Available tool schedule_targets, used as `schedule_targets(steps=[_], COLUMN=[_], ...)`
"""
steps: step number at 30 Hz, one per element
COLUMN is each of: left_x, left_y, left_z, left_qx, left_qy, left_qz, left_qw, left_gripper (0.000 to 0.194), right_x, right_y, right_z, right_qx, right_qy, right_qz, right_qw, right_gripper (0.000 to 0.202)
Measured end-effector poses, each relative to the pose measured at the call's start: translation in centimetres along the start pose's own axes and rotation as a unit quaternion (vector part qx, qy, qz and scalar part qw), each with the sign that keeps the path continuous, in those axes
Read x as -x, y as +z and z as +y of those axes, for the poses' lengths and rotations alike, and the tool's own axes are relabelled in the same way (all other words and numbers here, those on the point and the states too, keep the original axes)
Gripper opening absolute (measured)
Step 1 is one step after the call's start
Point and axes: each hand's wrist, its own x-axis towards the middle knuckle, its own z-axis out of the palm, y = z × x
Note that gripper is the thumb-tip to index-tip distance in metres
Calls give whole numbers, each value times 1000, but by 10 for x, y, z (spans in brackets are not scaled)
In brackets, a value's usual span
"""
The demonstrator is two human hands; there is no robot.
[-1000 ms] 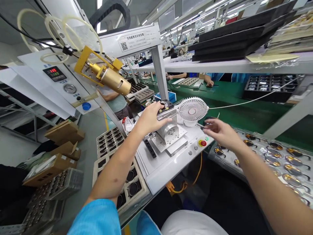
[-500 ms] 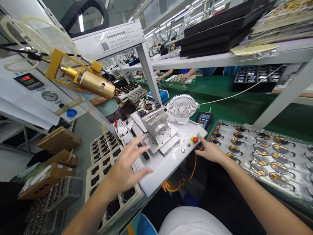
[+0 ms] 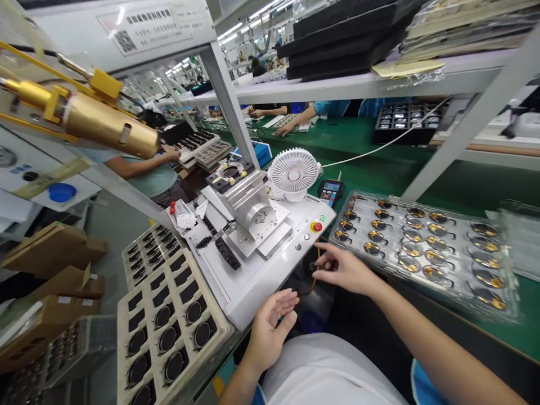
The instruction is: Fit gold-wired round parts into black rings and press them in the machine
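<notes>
My left hand (image 3: 272,326) is in front of my body, below the machine's front edge, palm turned inward, thumb apart from the fingers, holding nothing. My right hand (image 3: 346,271) is just off the front edge of the white machine base (image 3: 248,298), thumb and fingers curled toward each other. A small dark patch shows between them, too unclear to name. An orange cable (image 3: 313,286) hangs beside those fingertips. Above on the base are a red emergency stop button (image 3: 317,226), silver buttons (image 3: 298,246) and a metal fixture (image 3: 253,202).
Left of the base, a beige tray (image 3: 177,287) carries round black parts. On the right, a clear tray (image 3: 394,242) holds round parts with dark tails. A white fan (image 3: 295,173) and a handheld device (image 3: 331,191) stand behind. A gold cylinder (image 3: 112,124) overhangs at upper left.
My right hand has left the panel buttons and dropped below the machine's edge, its fingers curling. My left hand has come from beside the fixture down toward my body. The view has shifted.
</notes>
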Motion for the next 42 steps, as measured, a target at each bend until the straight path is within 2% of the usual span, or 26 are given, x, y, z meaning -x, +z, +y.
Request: schedule_targets(steps=[3,6,8,9,11,13,14,15,16,17,19,22,25,28,30,32,34,36,39,42], left_x=[-10,-17,-21,-22,-23,-21,-20,-18,-16,-14,-10,-7,-4,-1,0,0,-2,-7,-16,-21], left_y=[18,28,29,29,27,25,24,23,22,21,19,18,16,13,11,10,9,10,10,5], left_z=[-24,-37,-39,-39,-38,-36,-36,-36,-37,-38,-41,-42,-41,-39,-37,-35,-32,-27,-18,-7], left_qx=[168,267,301,309,309,297,290,285,281,277,268,246,235,248,258,260,259,251,241,260], left_qy=[-23,-23,-28,-31,-32,-32,-33,-33,-33,-34,-34,-22,-6,-7,-16,-29,-40,-42,-28,-22], left_qz=[-4,-8,3,10,29,48,56,61,62,61,62,74,83,77,73,65,50,22,-11,-24], left_qw=[986,963,953,950,950,953,955,956,957,958,961,966,968,966,963,963,964,967,970,965], left_gripper=[55,59,58,57,54,53,52,52,51,51,50,50,49,48,48,48,50,56,65,65], right_x=[31,45,45,42,30,9,-5,-19,-33,-46,-68,-85,-90,-90,-83,-68,-48,-24,6,22], right_y=[41,74,81,79,59,22,-1,-24,-47,-68,-99,-117,-118,-118,-115,-101,-74,-40,8,34], right_z=[-2,-2,-1,-1,-1,-3,-3,-4,-4,-3,-1,4,6,4,0,-5,-12,-19,-31,-39], right_qx=[-123,-155,-161,-146,-70,67,144,235,325,362,407,434,440,414,379,335,229,68,-109,-134], right_qy=[-98,-140,-152,-167,-199,-177,-129,-52,33,79,132,148,146,134,117,90,36,-40,-105,-109], right_qz=[-38,-5,7,3,-6,19,58,100,128,144,149,119,103,125,144,143,112,64,18,24], right_qw=[987,978,975,975,978,982,979,965,936,918,892,881,880,892,907,927,966,995,988,985], right_gripper=[90,91,89,88,82,62,45,31,25,24,23,17,15,9,15,24,30,30,25,20])
